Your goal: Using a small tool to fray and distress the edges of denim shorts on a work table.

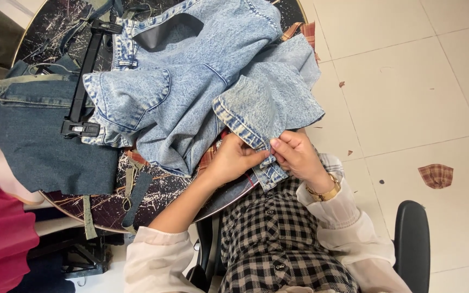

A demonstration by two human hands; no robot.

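A light blue acid-washed denim garment (191, 70) lies heaped on a round dark table (169, 187) with a splatter pattern. Its hem (245, 130) hangs toward me at the table's near edge. My left hand (234, 158) pinches the hem from below and from the left. My right hand (295, 154), with a gold watch on its wrist, grips the same hem edge from the right. The two hands touch at the hem. A black clip hanger (82, 81) holds the garment's waistband at the left.
A dark blue denim piece (33, 135) lies on the table's left side. Plaid fabric (207, 157) peeks out under the denim. A plaid scrap (436, 175) lies on the tiled floor at right. A black chair armrest (411, 239) is at lower right. Pink cloth (1, 239) is at lower left.
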